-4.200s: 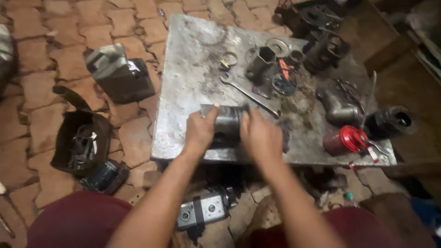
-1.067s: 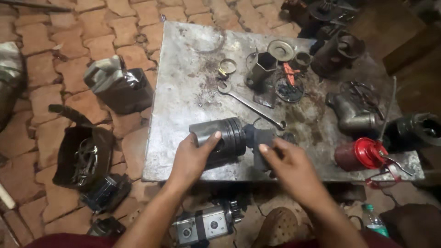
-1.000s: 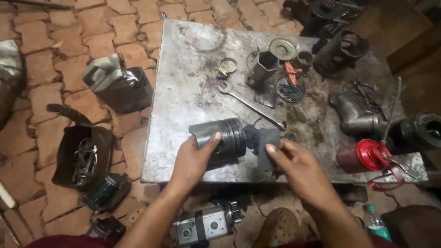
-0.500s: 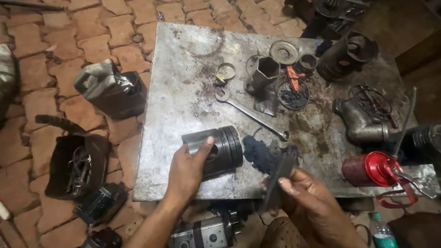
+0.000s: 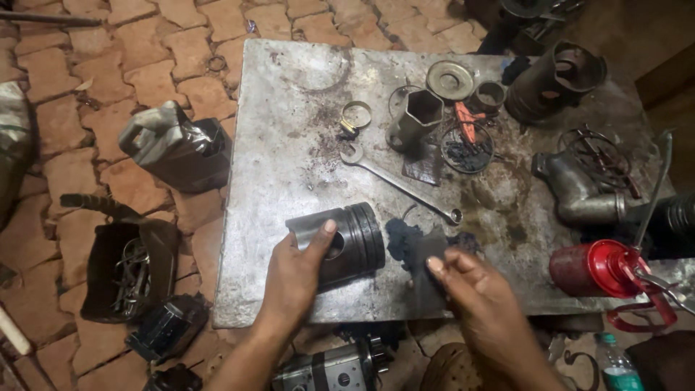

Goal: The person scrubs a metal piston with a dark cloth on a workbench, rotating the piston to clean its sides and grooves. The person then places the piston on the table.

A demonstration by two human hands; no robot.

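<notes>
1. The surface [image 5: 289, 108], a stained grey metal slab set low over a brick floor [image 5: 108, 58], carries nearly everything, so the parts lie within arm's reach of the person looking down on it.
2. The piston [image 5: 347, 242] lies on its side near the surface's 6 o'clock edge, ringed crown toward 3 o'clock and open skirt toward 9 o'clock. Lying down, it would likely roll, which seems to be why it is pinned.
3. The left hand [image 5: 293, 279] is clamped over the piston's skirt from 6 o'clock, thumb reaching up to the pin hole, steadying it against the surface.
4. The right hand [image 5: 481, 297] sits at 3 o'clock of the piston, apart from it, fingers pinched on a dark flat strip [image 5: 427, 271] that hangs over the near edge. What the strip is made of cannot be told. A dark smudged rag [image 5: 402, 239] lies between strip and piston.
5. The red oil can [image 5: 597, 268] stands at the 4 o'clock corner, spout up, clear of both hands.
6. A grey jug [image 5: 177, 148] and a black box [image 5: 127, 268] of metal bits rest on the floor at 9 o'clock, off the crowded top.
7. The spanner [image 5: 402, 185] lies slantwise at 12 o'clock of the piston, untouched.
8. A hexagonal socket [image 5: 416, 116] stands upright beyond it.
</notes>
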